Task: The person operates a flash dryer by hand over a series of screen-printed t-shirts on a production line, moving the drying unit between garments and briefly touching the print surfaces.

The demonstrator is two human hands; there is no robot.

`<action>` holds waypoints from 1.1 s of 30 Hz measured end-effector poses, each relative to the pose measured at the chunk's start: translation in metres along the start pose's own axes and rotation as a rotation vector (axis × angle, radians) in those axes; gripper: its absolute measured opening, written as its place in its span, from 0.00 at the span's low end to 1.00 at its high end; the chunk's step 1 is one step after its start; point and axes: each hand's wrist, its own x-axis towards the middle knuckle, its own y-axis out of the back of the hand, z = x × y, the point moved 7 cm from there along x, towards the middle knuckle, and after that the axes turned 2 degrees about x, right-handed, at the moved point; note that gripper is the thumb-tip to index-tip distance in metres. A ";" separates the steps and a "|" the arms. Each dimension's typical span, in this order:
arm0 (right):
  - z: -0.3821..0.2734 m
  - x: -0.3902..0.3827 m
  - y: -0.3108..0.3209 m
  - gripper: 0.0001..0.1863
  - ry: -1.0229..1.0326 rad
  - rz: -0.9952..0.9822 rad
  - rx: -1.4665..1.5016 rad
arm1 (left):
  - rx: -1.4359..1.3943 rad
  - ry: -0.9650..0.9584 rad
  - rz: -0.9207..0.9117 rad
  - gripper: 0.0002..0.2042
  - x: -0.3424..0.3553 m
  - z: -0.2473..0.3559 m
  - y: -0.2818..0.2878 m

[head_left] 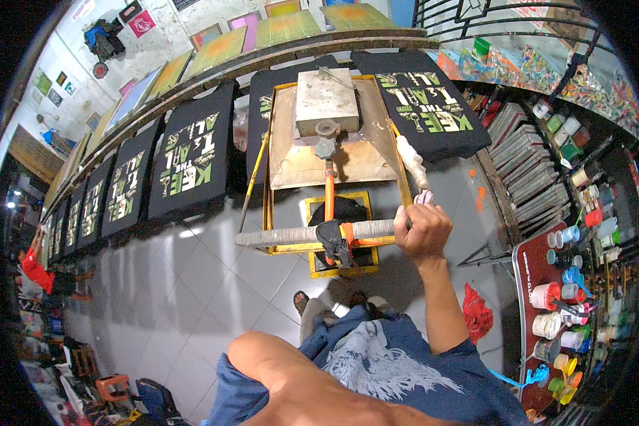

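A bare left arm and a blue printed shirt fill the bottom of the view, nearest the lens; the left hand itself is out of sight, so its grip cannot be told. Beyond them the right hand is closed around the right end of a taped handle bar, which runs across the near edge of a yellow-framed printing screen. A grey metal block sits on the screen's far part, and an orange rod with a black clamp joins bar to frame. The screen hangs over a long counter lined with black T-shirts, each already bearing a green-and-white print; one shirt lies partly hidden under the screen. Paint pots crowd a shelf at right, above a grey tiled floor.

By the look of it, the step in hand is handling the screen at this shirt's station. The next move would call for a steady one-handed pull on the bar, keeping the frame square to the shirt beneath.
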 end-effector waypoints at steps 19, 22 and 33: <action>0.001 -0.005 -0.002 0.16 0.089 0.032 -0.044 | 2.574 -0.114 0.783 0.08 -0.158 0.174 0.184; 0.010 -0.015 -0.008 0.16 0.105 0.040 -0.048 | 2.577 -0.311 0.773 0.13 -0.183 0.174 0.199; 0.012 -0.016 -0.011 0.16 0.055 0.032 -0.048 | 2.417 -0.420 0.750 0.12 -0.193 0.179 0.208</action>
